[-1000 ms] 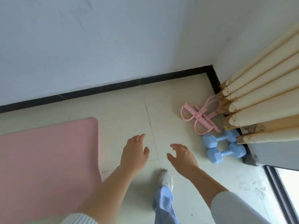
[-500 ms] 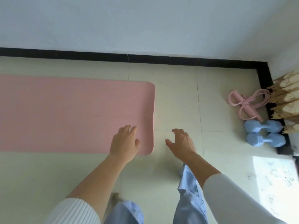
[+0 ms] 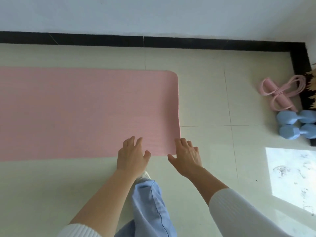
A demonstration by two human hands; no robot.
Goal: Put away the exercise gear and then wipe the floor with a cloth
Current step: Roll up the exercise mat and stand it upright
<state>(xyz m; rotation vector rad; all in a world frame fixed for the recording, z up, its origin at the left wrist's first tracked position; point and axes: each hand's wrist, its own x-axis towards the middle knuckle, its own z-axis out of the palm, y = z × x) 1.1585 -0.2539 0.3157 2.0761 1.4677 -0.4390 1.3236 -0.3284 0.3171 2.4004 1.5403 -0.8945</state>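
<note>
One pink exercise mat (image 3: 85,113), flat and unrolled on the pale tile floor (image 3: 205,93): its long axis runs left to right across your view, off the left edge of the frame, with the short rounded end toward your right. That end is what the coming move turns on, in my judgement, since a roll would start there and travel left along the length. Your left hand (image 3: 132,155) is at the near edge, fingers spread and empty, tips over the mat surface, a little inboard of the corner. Your right hand (image 3: 185,155) is at the near right corner itself, fingers loosely apart, gripping nothing, thumb pointing toward the left hand; whether either palm presses the mat I cannot tell. The right hand is the nearer to the short end. Further items, well apart to your right near the wall corner: one pink resistance pull-band (image 3: 282,93) and two light blue dumbbells (image 3: 297,124), side by side and touching, by the black skirting (image 3: 153,41). Cloth: none in view. Mat not yet put away; wiping not begun.
</note>
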